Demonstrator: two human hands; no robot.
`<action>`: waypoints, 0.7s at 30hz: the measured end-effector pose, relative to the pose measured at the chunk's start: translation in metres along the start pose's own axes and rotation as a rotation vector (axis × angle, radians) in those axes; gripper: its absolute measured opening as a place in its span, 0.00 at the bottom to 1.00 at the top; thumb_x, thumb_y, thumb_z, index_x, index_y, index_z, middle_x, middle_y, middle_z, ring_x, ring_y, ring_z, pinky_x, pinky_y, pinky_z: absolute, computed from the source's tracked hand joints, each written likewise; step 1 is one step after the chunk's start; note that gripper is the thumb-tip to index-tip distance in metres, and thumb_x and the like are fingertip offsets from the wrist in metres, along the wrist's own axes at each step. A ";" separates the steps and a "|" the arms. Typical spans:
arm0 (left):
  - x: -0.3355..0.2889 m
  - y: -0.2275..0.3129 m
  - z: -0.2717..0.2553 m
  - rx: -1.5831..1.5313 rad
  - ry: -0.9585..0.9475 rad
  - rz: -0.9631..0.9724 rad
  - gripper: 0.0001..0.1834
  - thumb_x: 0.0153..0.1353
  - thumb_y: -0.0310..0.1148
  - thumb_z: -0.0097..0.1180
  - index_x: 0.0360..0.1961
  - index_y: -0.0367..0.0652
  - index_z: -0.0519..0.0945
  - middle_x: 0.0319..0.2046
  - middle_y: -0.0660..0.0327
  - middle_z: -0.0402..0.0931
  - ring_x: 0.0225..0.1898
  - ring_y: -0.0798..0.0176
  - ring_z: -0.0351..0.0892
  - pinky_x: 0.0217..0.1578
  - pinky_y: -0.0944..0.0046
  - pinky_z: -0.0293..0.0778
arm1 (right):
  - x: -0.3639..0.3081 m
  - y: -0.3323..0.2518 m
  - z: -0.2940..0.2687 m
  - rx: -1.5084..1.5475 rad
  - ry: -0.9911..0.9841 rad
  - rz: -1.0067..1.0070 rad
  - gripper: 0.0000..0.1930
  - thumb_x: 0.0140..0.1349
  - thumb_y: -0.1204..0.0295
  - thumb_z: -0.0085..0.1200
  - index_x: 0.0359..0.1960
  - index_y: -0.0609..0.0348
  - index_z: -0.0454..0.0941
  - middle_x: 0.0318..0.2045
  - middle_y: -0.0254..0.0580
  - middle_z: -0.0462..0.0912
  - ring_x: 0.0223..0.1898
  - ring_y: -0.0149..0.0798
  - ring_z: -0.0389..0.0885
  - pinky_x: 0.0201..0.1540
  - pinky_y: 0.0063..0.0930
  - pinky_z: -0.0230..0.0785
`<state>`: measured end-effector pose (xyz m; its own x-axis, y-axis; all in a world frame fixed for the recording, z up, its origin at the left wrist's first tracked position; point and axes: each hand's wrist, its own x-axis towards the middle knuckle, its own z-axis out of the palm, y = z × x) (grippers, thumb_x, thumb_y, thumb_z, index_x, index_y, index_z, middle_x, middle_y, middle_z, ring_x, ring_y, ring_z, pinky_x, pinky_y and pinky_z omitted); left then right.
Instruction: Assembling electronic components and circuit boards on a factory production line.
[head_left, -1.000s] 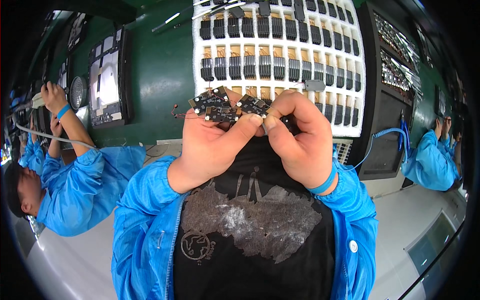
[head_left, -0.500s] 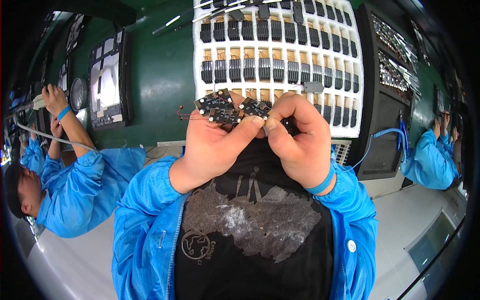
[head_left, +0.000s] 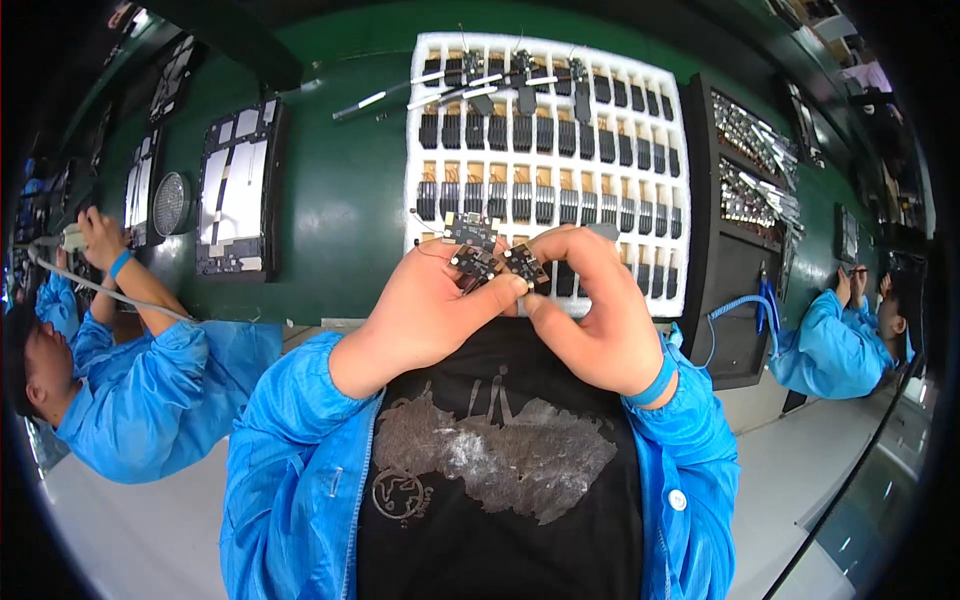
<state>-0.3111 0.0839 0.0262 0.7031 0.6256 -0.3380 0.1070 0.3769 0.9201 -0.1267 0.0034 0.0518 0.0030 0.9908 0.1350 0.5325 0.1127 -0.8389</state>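
Note:
In front of my chest, my left hand (head_left: 415, 315) is closed around small black circuit boards (head_left: 472, 231), with thin wires trailing from their left side. One of these, a smaller-looking board (head_left: 474, 263), lies over the others near my thumb. My right hand (head_left: 597, 315) pinches the lower edge of another board (head_left: 524, 263) between thumb and bent forefinger, right beside the left thumb tip. Both thumbs nearly meet there. The remaining right fingers are partly hidden. Just beyond my hands is a white foam tray (head_left: 412, 120) whose slots hold rows of black flat parts.
Black strips (head_left: 372, 100) and loose boards (head_left: 522, 62) lie across the tray's far rows. On the right stands a dark divided box (head_left: 705, 190) of small parts, with a blue coiled cord (head_left: 738, 303). A flat device panel (head_left: 238, 190) lies left. Co-workers in blue sit on both sides.
The view has tilted, so the tray sits lower in it. The boards in my fingers have turned and bunched closer together. Both hands keep their hold.

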 end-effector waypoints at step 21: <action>0.018 0.026 -0.081 -0.229 0.470 0.544 0.10 0.75 0.36 0.47 0.43 0.41 0.74 0.23 0.68 0.66 0.29 0.69 0.69 0.36 0.62 0.72 | 0.071 0.029 -0.042 0.663 0.023 0.237 0.03 0.70 0.75 0.52 0.37 0.61 0.74 0.34 0.34 0.81 0.42 0.30 0.82 0.48 0.25 0.73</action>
<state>-0.3524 0.1605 0.0273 0.2351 0.9703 0.0564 -0.3549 0.0316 0.9344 -0.0754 0.0736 0.0589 0.0769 0.9933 -0.0857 -0.1130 -0.0767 -0.9906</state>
